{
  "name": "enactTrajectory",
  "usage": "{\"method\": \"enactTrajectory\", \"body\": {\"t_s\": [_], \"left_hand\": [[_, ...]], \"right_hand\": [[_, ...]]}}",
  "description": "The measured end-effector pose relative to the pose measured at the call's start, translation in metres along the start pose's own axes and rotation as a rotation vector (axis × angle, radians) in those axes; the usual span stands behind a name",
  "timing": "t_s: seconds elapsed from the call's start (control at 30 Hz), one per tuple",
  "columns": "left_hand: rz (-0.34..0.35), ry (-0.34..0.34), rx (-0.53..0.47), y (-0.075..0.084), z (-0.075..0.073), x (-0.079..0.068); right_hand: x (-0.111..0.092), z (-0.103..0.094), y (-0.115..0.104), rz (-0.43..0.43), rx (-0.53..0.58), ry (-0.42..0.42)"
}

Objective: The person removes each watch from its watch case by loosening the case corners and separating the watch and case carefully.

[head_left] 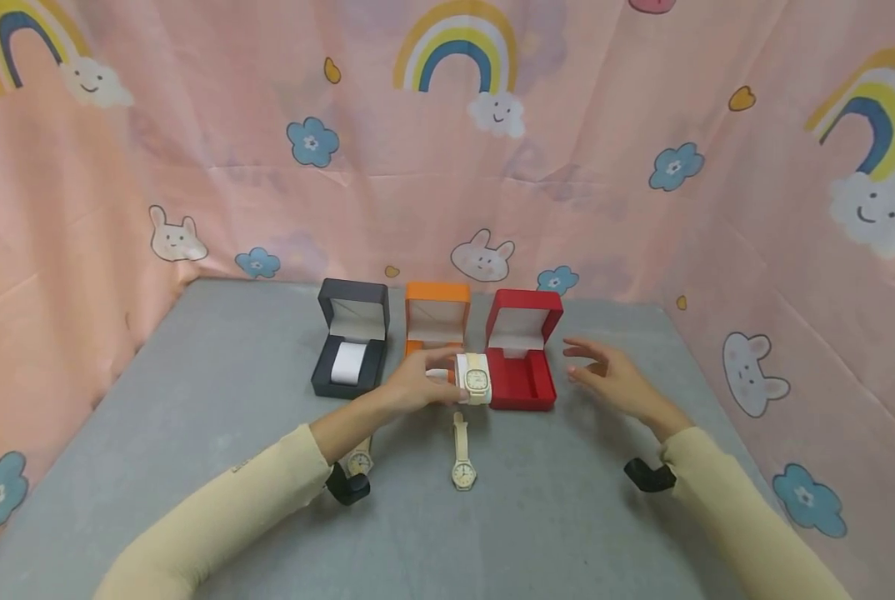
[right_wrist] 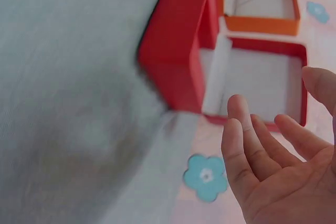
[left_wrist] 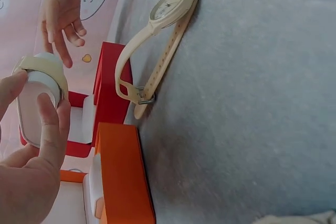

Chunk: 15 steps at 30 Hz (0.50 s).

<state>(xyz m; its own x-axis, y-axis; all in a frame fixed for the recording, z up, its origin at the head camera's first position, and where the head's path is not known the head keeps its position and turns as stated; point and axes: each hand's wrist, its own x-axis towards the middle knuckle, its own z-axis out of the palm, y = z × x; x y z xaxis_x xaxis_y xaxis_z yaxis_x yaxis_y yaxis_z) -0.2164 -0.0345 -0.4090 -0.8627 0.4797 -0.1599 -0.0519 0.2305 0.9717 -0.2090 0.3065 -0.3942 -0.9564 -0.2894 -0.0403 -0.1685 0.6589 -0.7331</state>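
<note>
My left hand [head_left: 416,382] grips a white watch cushion [left_wrist: 32,111] with a cream watch [head_left: 477,380] strapped round it. The cushion is held by its end, thumb and fingers on either side, near the left edge of an open red watch box [head_left: 522,385]. That box's red base has no cushion inside. To its right my right hand [head_left: 612,379] hovers with fingers spread and loosely bent, touching nothing; the right wrist view shows its palm [right_wrist: 294,187] bare. A second cream watch [head_left: 463,473] lies on the table below the left hand.
An orange watch box [head_left: 437,293] stands open behind my left hand, its base mostly hidden. Left of it, an open black box [head_left: 353,292] holds a white cushion [head_left: 348,363]. Another cream watch [head_left: 361,460] lies partly under my left wrist. A pink curtain [head_left: 417,208] borders the grey table [head_left: 230,358].
</note>
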Motion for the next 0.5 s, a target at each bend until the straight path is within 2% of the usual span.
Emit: {"method": "enactTrajectory", "body": {"t_s": [0.23,0.33,0.5], "left_hand": [[0.013,-0.036,-0.016,-0.005,-0.008,-0.006],[0.022,-0.047,-0.023,-0.005,-0.011,-0.009],[0.017,-0.026,0.012,-0.004,-0.014,-0.013]], "right_hand": [[0.002,0.014,-0.016,-0.073,-0.001,-0.011],[0.004,0.022,-0.022,-0.077,0.017,-0.023],[0.006,0.038,-0.036,-0.093,0.05,-0.05]]}}
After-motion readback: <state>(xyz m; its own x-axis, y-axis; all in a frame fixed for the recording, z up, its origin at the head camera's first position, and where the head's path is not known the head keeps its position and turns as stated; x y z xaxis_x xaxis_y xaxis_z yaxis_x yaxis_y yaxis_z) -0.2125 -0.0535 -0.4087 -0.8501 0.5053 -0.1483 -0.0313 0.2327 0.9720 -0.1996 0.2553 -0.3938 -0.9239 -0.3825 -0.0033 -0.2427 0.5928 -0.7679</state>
